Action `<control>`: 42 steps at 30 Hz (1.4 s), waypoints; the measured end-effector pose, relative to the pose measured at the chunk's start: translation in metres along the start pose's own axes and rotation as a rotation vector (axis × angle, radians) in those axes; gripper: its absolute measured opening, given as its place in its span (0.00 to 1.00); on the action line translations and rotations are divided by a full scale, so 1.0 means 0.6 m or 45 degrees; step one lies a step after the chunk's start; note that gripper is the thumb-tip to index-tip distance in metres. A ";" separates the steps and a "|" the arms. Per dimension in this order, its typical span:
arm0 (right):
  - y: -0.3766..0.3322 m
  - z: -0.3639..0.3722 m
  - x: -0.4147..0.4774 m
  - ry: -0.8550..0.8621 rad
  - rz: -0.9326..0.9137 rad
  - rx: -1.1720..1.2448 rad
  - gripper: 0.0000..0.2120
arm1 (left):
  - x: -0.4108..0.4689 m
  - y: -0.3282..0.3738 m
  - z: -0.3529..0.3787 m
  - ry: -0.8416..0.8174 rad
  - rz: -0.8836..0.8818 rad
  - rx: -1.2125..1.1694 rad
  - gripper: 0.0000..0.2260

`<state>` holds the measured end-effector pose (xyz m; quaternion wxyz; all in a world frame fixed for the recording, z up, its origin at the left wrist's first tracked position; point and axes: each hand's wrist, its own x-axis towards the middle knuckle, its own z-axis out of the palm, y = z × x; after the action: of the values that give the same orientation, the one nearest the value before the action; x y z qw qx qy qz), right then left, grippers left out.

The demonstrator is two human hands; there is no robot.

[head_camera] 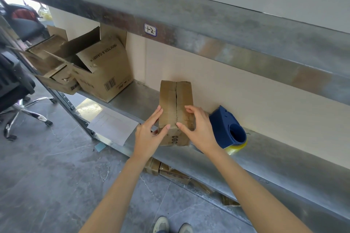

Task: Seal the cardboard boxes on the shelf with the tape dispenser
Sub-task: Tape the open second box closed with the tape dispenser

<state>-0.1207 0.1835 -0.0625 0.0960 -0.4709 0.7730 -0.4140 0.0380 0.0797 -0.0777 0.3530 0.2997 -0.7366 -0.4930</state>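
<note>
small cardboard box (176, 100) on the middle metal shelf (132, 98), near the front edge, long side running back toward the pale wall. brown corrugated board, scuffed, glossy strips of old tape across the top. two top flaps meet in a dark, ragged centre seam, not taped over. black print on the near face, partly covered and unreadable.

left hand (149, 134): fingers straight and together, laid flat on the left flap and upper side, thumb by the near top corner. right hand (197, 128): fingers loosely spread on the right flap, thumb reaching to the seam at the near edge. both press on the box; neither is wrapped around anything.

tape dispenser (225, 128): dark blue moulded plastic, rounded, hollow core, lying on the shelf just right of the box behind the right hand. a roll of clear yellowish tape (239, 146) shows at its lower end; the blade end is hidden.

shelf is dull grey sheet metal, smeared; the beam above is stained and carries a small handwritten label (150, 29).

far left: larger open boxes (102, 73), flaps up, with a barcode and upside-down print, contents out of sight. a white paper sheet (113, 126) overhangs the shelf edge. flattened cardboard (170, 172) under the shelf is mostly hidden. an office chair (15, 85) is cut off at the left edge. shoe tips (161, 225) show at the bottom on grey marbled floor.
</note>
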 end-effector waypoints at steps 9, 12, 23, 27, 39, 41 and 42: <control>0.010 -0.044 0.004 -0.316 -0.078 -0.084 0.31 | 0.015 -0.008 -0.037 -0.180 -0.033 -0.074 0.30; 0.011 -0.052 0.008 -0.428 -0.132 -0.159 0.35 | 0.023 -0.012 -0.054 -0.153 -0.036 -0.006 0.28; -0.022 0.004 0.015 -0.160 -0.326 -0.292 0.28 | 0.016 -0.014 -0.054 0.146 -0.047 0.104 0.18; -0.032 0.023 0.019 -0.075 -0.383 -0.354 0.26 | 0.005 -0.003 -0.033 0.180 -0.141 0.197 0.30; 0.018 -0.068 0.063 -0.235 0.036 -0.362 0.32 | 0.046 -0.008 -0.066 0.019 -0.233 -0.051 0.28; 0.024 -0.069 0.058 -0.319 0.129 -0.217 0.33 | 0.051 -0.006 -0.066 0.021 -0.226 -0.036 0.26; 0.026 -0.068 0.053 -0.314 0.148 -0.155 0.33 | 0.052 -0.005 -0.064 0.027 -0.215 -0.026 0.26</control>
<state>-0.1699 0.1834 -0.0402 0.1851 -0.4777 0.8050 -0.2990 0.0521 0.0344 -0.0631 0.3210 0.3625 -0.6998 -0.5251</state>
